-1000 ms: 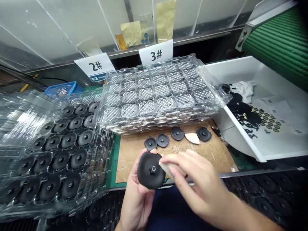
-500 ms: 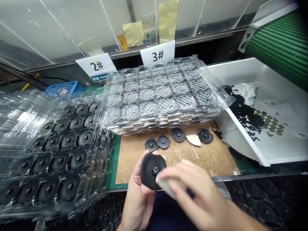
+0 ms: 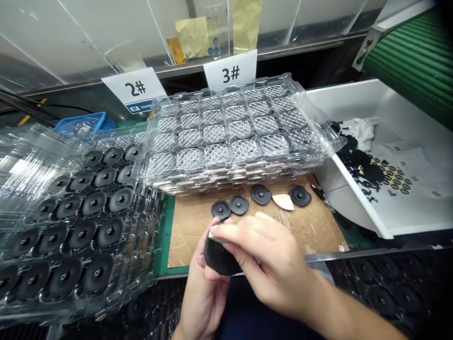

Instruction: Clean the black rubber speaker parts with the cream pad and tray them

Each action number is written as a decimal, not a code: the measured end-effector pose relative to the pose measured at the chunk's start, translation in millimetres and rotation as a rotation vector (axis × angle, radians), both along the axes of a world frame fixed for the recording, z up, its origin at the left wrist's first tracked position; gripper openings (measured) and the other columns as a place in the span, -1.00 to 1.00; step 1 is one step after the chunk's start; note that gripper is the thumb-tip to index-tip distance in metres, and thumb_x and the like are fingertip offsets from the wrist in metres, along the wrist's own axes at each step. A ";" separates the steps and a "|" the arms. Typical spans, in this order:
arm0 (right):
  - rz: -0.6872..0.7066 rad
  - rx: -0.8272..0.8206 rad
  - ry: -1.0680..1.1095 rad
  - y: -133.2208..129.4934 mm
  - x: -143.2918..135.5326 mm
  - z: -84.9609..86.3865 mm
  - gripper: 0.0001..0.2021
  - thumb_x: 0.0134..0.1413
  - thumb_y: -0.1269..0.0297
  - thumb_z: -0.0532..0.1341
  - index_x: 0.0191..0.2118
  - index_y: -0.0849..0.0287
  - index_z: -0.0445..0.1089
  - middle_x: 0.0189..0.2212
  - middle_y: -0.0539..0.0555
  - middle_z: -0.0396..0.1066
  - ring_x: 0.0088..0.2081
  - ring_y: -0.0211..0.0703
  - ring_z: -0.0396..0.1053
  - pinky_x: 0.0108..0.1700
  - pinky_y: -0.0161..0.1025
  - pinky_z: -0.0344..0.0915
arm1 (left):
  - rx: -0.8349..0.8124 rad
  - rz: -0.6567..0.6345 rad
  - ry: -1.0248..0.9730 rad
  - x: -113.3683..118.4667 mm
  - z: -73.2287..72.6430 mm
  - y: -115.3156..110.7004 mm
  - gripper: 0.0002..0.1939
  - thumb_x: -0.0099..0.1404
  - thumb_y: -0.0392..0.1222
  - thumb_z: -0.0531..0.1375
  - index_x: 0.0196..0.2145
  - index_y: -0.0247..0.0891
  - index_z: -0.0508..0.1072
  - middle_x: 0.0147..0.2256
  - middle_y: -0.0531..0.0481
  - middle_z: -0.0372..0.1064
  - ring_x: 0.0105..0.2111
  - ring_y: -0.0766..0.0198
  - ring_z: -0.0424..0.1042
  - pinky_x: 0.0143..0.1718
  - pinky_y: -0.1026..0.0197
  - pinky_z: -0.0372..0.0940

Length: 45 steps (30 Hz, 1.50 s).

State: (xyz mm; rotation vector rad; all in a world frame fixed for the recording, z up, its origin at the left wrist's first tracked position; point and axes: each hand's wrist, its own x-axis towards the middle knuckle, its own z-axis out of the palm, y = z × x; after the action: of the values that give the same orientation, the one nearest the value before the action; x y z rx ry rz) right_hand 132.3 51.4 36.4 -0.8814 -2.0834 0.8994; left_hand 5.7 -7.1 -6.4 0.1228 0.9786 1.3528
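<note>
At the far left, black discs (image 3: 110,231) were held in rows in a clear tray (image 3: 83,302), with a blue bin (image 3: 102,122) behind it. Past the tray, a strip of green tabletop (image 3: 166,241) was left uncovered beside a sheet of cardboard (image 3: 186,226).

In front of the cardboard, the disc (image 3: 220,259) was clamped by its edge between the thumb and fingers of the left hand (image 3: 205,293), by which it was gripped from the left and from below. The disc was tilted, and its middle was covered by the right hand (image 3: 271,255), so that its stem could not be seen. No clear long axis was shown by its rounded outline.

A pale piece (image 3: 214,233) was pinched between the closed fingertips of the right hand, and most of it was hidden by them. It was placed over the upper part of the disc; whether the face was touched could not be told. The disc was reached across from the right, and lay directly under the fingers of the right hand.

Behind the hands, loose discs (image 3: 239,204) and a pale wedge (image 3: 283,202) were set out on the cardboard, before a stack of clear trays (image 3: 217,153). Farther right, black scraps (image 3: 371,172) were contained in a white bin (image 3: 363,198).
</note>
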 end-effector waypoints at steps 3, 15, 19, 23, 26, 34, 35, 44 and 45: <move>0.040 -0.204 0.065 -5.9 11.7 -8.3 -0.79 0.11 0.44 0.11 -0.15 0.11 0.39 -0.38 -0.01 0.44 -0.36 -0.28 0.35 -0.27 -0.32 0.26 | 0.037 0.001 -0.009 -2.7 2.8 2.9 -0.49 0.00 -0.19 0.31 -0.05 -0.03 0.39 0.00 -0.04 0.36 -0.02 0.07 0.34 0.01 0.12 0.25; -0.305 -0.471 -0.162 -7.6 53.6 -116.3 -0.77 0.11 0.24 0.11 -0.20 0.17 0.46 -0.24 0.12 0.49 -0.20 -0.04 0.43 -0.18 -0.11 0.36 | 0.066 -0.044 -0.055 -7.1 0.1 7.3 -0.47 0.04 -0.10 0.27 0.01 -0.01 0.33 0.05 -0.07 0.31 -0.03 0.05 0.35 0.06 0.05 0.19; -0.220 -0.317 -0.015 -2.5 29.9 -45.6 -0.74 0.17 0.31 0.06 -0.04 0.07 0.33 -0.12 0.03 0.40 -0.09 -0.17 0.32 -0.07 -0.21 0.26 | 0.082 -0.039 -0.026 -2.2 0.4 3.1 -0.47 0.07 -0.14 0.26 0.03 -0.08 0.31 0.02 -0.09 0.34 -0.01 0.09 0.33 0.05 0.12 0.20; 0.036 -0.003 0.065 -11.5 3.2 1.0 -0.75 0.11 0.45 0.05 -0.09 0.22 0.33 -0.28 0.06 0.42 -0.28 -0.18 0.30 -0.18 -0.19 0.22 | 0.040 -0.066 -0.074 -3.0 -6.4 -3.2 -0.49 0.13 -0.13 0.21 0.06 -0.08 0.28 0.02 -0.09 0.34 0.02 0.11 0.29 0.05 0.13 0.19; 0.166 -0.087 -0.071 -11.8 -6.5 3.1 -0.79 0.13 0.47 0.04 -0.17 0.20 0.35 -0.30 0.02 0.41 -0.31 -0.23 0.28 -0.22 -0.23 0.19 | 0.009 -0.041 -0.035 -3.1 -8.1 -4.3 -0.49 0.09 -0.23 0.24 0.03 -0.07 0.31 -0.02 -0.06 0.37 -0.02 0.09 0.34 0.01 0.13 0.24; 0.194 -0.051 -0.064 -15.0 4.7 1.3 -0.79 0.14 0.46 0.02 -0.16 0.24 0.33 -0.35 0.06 0.39 -0.33 -0.23 0.28 -0.21 -0.27 0.19 | -0.049 -0.147 -0.144 -5.5 -4.1 -5.7 -0.58 -0.01 -0.23 0.32 -0.13 -0.10 0.45 -0.12 -0.01 0.46 -0.07 0.17 0.38 -0.07 0.25 0.30; 0.194 -0.103 -0.098 -17.2 10.8 2.1 -0.80 0.14 0.47 0.03 -0.17 0.22 0.33 -0.36 0.03 0.39 -0.34 -0.25 0.28 -0.23 -0.30 0.20 | -0.053 -0.166 -0.156 -7.7 -5.2 -6.0 -0.56 -0.02 -0.24 0.32 -0.12 -0.10 0.45 -0.12 -0.01 0.45 -0.08 0.19 0.39 -0.08 0.28 0.30; 0.118 -0.012 0.059 10.6 26.0 -21.8 -0.71 0.18 0.45 -0.01 -0.10 0.11 0.37 -0.28 0.06 0.38 -0.28 -0.23 0.31 -0.23 -0.27 0.28 | -0.063 -0.316 -0.236 -13.6 0.6 0.3 -0.51 -0.06 -0.11 0.34 -0.11 -0.19 0.46 -0.16 -0.05 0.47 -0.26 0.13 0.48 -0.19 0.22 0.35; 0.019 -0.112 0.083 12.8 27.5 -30.8 -0.73 0.19 0.42 -0.01 -0.09 0.10 0.37 -0.24 0.05 0.38 -0.23 -0.25 0.33 -0.20 -0.29 0.30 | -0.059 -0.329 -0.274 -15.4 3.1 0.5 -0.49 -0.08 -0.08 0.34 -0.11 -0.19 0.46 -0.12 -0.09 0.46 -0.23 0.09 0.47 -0.16 0.19 0.35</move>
State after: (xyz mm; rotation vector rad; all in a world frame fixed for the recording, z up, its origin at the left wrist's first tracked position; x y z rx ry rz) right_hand 159.7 64.1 5.6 -0.8685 -1.9889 1.0538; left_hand -9.7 -6.6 -3.3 0.0490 0.7296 1.0067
